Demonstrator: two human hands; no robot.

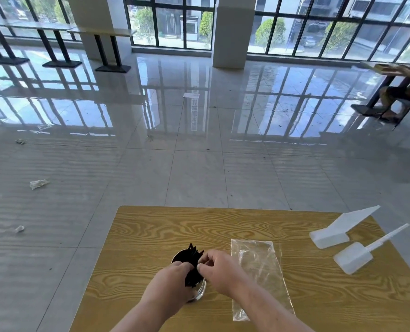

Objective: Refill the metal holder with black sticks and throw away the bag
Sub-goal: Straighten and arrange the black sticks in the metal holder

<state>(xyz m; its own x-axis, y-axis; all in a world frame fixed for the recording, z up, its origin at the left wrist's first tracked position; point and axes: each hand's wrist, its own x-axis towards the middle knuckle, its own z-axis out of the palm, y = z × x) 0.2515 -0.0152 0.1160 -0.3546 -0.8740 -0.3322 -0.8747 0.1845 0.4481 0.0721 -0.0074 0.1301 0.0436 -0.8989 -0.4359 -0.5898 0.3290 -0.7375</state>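
A round metal holder (200, 292) stood between the left hand (173, 283) and right hand (219, 271), black sticks (194, 264) bundled upright inside. The clear, flat bag (259, 271) lay just right of the right hand.

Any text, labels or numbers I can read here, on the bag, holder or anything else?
None legible.
Bag: clear, no print visible.
Holder: no marking visible.
White scoops: blank.
Paper on floor: possibly printed, too small and blurred to read.
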